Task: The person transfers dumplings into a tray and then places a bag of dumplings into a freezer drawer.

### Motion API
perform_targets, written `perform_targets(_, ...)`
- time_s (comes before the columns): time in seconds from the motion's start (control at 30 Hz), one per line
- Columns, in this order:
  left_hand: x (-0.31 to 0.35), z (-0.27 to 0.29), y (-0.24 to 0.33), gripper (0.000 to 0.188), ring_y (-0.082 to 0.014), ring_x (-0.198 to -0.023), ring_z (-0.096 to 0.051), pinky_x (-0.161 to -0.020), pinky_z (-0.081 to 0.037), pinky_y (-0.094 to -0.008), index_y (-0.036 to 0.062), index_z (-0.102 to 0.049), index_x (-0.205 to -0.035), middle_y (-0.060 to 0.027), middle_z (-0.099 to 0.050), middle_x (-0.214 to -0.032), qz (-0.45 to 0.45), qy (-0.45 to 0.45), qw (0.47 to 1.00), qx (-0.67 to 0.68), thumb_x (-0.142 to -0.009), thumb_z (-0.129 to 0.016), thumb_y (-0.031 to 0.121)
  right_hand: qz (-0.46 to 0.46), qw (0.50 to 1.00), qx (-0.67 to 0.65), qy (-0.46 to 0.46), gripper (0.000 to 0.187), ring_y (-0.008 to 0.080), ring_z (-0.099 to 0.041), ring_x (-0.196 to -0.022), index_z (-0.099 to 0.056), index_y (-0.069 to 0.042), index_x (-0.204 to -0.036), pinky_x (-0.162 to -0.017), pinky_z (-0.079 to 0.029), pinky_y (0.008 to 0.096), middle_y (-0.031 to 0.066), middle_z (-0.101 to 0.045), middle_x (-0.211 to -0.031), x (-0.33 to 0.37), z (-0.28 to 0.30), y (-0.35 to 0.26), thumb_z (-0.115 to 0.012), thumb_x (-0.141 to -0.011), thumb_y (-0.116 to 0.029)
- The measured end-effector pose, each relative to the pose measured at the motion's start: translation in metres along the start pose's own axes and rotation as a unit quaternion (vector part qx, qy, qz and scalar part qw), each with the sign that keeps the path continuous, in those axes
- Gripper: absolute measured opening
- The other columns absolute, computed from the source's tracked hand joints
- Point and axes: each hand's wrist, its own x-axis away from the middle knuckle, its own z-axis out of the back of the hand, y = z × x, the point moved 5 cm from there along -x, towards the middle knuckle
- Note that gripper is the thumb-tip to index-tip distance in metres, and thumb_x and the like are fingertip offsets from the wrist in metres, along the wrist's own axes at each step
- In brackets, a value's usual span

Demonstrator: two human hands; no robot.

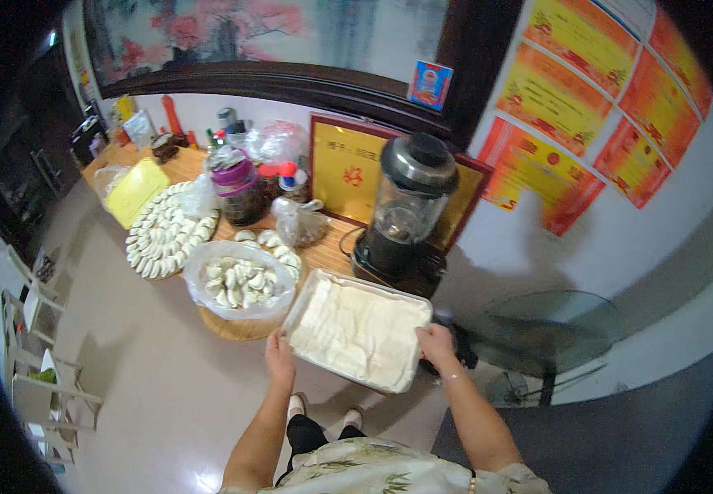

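Between my two hands is a shallow rectangular tray, lined with a rumpled pale cream cloth or sheet; I cannot tell which. My left hand is closed on its left end, and my right hand grips the right end. The tray is slightly tilted at the table's right front edge. Just left of it stands a bowl lined with a clear plastic bag, heaped with dumplings. Farther left, a round board of dumplings laid in rings sits on the wooden table. A few more dumplings lie behind the bowl.
A blender with a dark base stands behind the tray, before a gold framed plaque. Purple-lidded jar, plastic bags and a yellow board crowd the table. At right is a standing fan; white chairs are at left.
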Motion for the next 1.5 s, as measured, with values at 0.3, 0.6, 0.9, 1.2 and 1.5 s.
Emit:
perform_targets(0.3,-0.004,0.003,0.058,0.032,-0.0112,-0.075,-0.055,-0.066,-0.046,-0.0248,0.0042,-0.054,-0.116,-0.0053,-0.06,-0.089,0.039,-0.069,0.99,0.114,-0.085,-0.053,0.01,0.166,0.984,0.067,-0.005,0.024,0.0118,-0.044,-0.038,-0.048,-0.004,-0.066,-0.036,-0.034,0.0262,0.0027,-0.047,-0.05,-0.053,0.027,0.097,-0.057,-0.084,-0.018)
perform_targets(0.6,-0.033,0.068,0.103,0.034,-0.0126,-0.065,-0.058,-0.053,-0.049,-0.0258,0.003,-0.053,-0.117,-0.0066,-0.06,-0.088,0.093,-0.07,0.975,0.187,-0.085,-0.055,0.013,0.184,0.978,-0.09,0.048,0.019,0.0112,-0.052,-0.057,-0.055,0.0,-0.083,-0.052,-0.043,0.025,0.004,-0.055,-0.07,0.006,-0.022,-0.057,-0.058,-0.086,-0.019)
perform_targets(0.9,-0.031,0.114,0.105,0.037,-0.016,-0.075,-0.06,-0.062,-0.053,-0.0294,0.0022,-0.049,-0.119,-0.0087,-0.059,-0.097,0.137,-0.001,0.969,0.206,-0.085,-0.056,0.015,0.037,0.953,-0.205,-0.219,0.032,0.0159,-0.059,-0.087,-0.051,0.004,-0.113,-0.072,-0.048,0.0275,0.0103,-0.06,-0.099,-0.005,-0.089,-0.019,-0.055,-0.088,-0.017)
perform_targets(1.2,-0.033,0.148,0.104,0.032,-0.0118,-0.06,-0.057,-0.049,-0.043,-0.0214,0.0009,-0.058,-0.104,-0.0039,-0.059,-0.077,0.193,-0.092,0.97,0.115,-0.082,-0.06,0.025,0.137,0.932,-0.259,-0.213,0.037,0.0174,-0.059,-0.091,-0.049,0.009,-0.115,-0.082,-0.045,0.0284,0.0126,-0.059,-0.107,0.004,-0.1,-0.072,-0.052,-0.089,-0.018)
perform_targets(1.5,-0.063,0.232,0.112,0.027,-0.006,-0.045,-0.036,-0.042,-0.024,-0.0205,0.0032,-0.056,-0.09,0.0053,-0.037,-0.053,0.217,-0.194,0.95,0.116,-0.082,-0.06,0.029,0.129,0.891,-0.328,-0.285,0.038,0.0141,-0.058,-0.09,-0.052,0.008,-0.112,-0.081,-0.044,0.0248,0.01,-0.062,-0.1,-0.014,-0.18,-0.146,-0.052,-0.084,-0.018)
